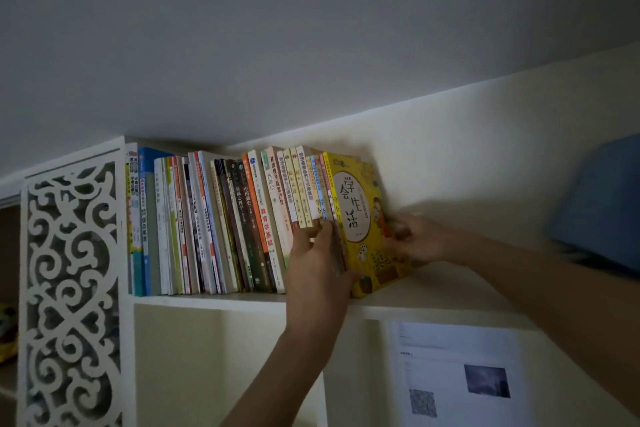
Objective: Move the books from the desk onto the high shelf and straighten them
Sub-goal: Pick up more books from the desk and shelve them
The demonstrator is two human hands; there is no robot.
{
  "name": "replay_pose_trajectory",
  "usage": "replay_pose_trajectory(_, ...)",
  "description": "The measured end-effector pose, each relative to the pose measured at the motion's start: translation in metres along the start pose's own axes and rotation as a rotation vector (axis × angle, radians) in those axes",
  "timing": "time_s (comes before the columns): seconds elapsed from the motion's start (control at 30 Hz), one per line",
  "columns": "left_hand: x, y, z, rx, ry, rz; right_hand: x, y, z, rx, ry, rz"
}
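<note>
**Last books being squared on the high shelf**

A row of books is seen standing spine-out on the high shelf, across the centre of the frame just under the ceiling. The left part of the row is roughly upright; from the middle rightward the spines lean increasingly to the left at the top.

At the right end of the row, a yellow illustrated book is tilted, its front cover turned toward the camera. The left hand is raised from the bottom centre; its fingers are curled round the lower spines of the thin books just beside the yellow one, thumb at the front, so the grip is closed on that small bunch. This hold is judged to serve as a brace, keeping the leaning bunch from sliding while the end is pushed in.

The right hand reaches in from the right edge and is laid against the right side of the yellow book. It is blurred and partly hidden; whether its fingers curl round the cover or merely press cannot be told. It is probably acting as a bookend.

No counter is in view. Placement appears largely done; straightening remains.

Noted also: a white fretwork panel at left, a printed sheet at lower right, a blue object at the right edge.
</note>
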State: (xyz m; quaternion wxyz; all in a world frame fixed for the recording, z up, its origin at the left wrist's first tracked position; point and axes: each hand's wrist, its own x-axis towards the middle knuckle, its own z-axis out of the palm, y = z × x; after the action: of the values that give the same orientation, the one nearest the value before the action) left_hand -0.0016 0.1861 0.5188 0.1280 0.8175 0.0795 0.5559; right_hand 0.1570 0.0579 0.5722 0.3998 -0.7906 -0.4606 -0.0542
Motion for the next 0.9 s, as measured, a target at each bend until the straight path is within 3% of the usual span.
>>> replay_pose_trajectory(0.1, -0.003, 0.006, 0.002, 0.043, 0.011, -0.003, -0.007, -0.011, 0.003, -0.332, -0.113, 0.082)
replay_pose_trajectory(0.27, -0.007, 0.011, 0.015, 0.122, 0.040, 0.058, -0.026, -0.037, 0.016, -0.080, -0.347, -0.004)
replay_pose_trajectory(0.43, -0.005, 0.002, 0.026, 0.071, 0.028, 0.159, -0.014, -0.023, 0.037, -0.043, -0.178, -0.053)
replay_pose_trajectory(0.63, 0.004, -0.004, 0.015, 0.074, 0.007, 0.214, -0.017, -0.022, 0.029, 0.074, -0.169, 0.040)
replay_pose_trajectory(0.77, 0.005, -0.013, 0.009, 0.363, 0.039, 0.279, -0.012, -0.011, 0.036, 0.051, -0.050, 0.053)
replay_pose_trajectory(0.9, 0.005, -0.019, 0.012, 0.428, 0.038, 0.289, -0.001, -0.003, 0.042, -0.046, 0.001, 0.086)
